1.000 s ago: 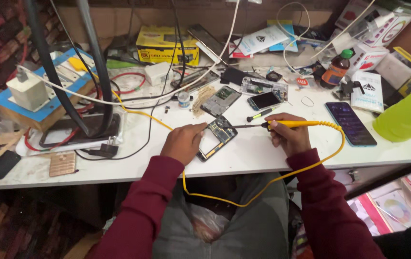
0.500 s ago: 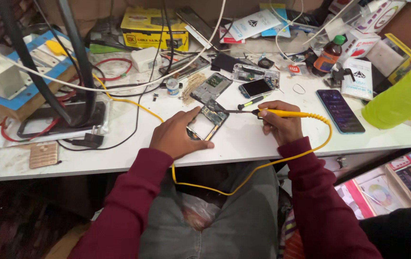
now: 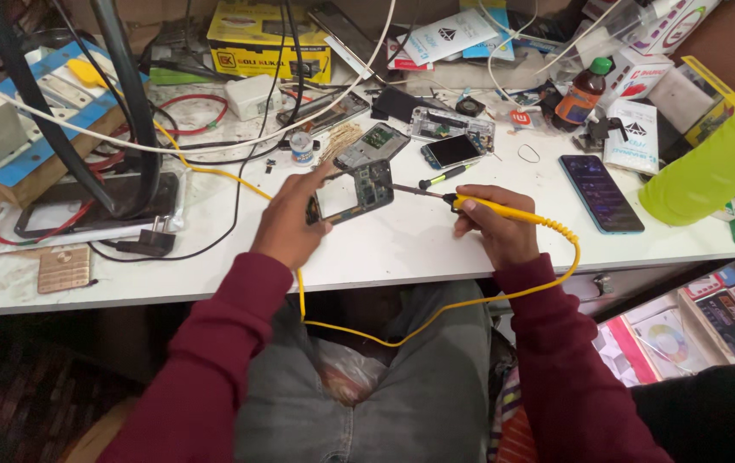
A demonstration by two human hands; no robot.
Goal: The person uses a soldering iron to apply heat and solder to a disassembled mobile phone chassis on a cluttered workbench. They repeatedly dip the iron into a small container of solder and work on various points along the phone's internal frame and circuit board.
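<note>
The left hand grips an opened phone, tilted up off the white table. The right hand is closed around a yellow soldering iron, its tip touching the phone's circuit board; a yellow cord loops down over the lap

Phone repair workshop. White surface cluttered with opened phones, loose circuit boards, a soldering iron on a yellow coiled cord, screwdriver, tangled cables, parts boxes, an intact phone.
</note>
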